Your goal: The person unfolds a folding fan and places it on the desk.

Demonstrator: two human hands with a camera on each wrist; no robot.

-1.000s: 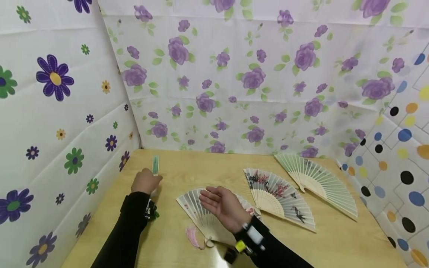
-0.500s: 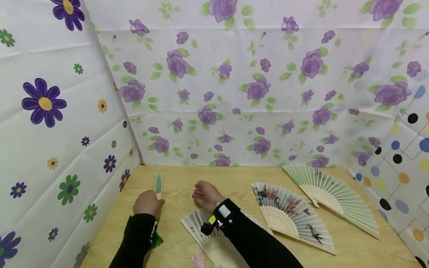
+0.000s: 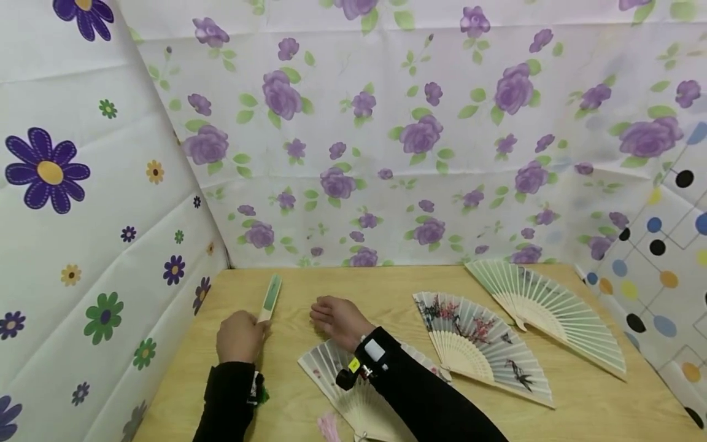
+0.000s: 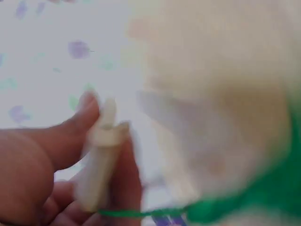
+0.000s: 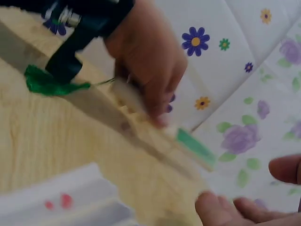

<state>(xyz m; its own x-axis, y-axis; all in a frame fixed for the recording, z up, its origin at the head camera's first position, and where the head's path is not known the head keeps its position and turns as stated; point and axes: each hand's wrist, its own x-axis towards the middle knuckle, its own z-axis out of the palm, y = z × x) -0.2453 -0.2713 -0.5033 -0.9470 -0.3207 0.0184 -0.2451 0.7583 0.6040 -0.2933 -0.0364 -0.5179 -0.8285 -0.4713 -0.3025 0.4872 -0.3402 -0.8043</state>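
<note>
My left hand grips a folded hand fan near the left of the table, its green-covered end pointing away from me. In the left wrist view, thumb and fingers wrap the fan's pale end, and a green tassel hangs from it on a cord. My right hand is held to the right of that fan, holding nothing, its fingers slightly bent and thumb apart in the right wrist view. Beneath the right forearm lies a spread white fan with a pink tassel, partly covered by the sleeve.
Right of centre lies a spread fan with pink blossoms and a bird. A spread pale green fan lies behind it at the right. Flower-printed sheets and a dotted one enclose the wooden table.
My right hand has moved from over the white fan to farther up the table, nearer the folded fan. The folded fan has tilted to the right in my left hand. The head view has shifted.
</note>
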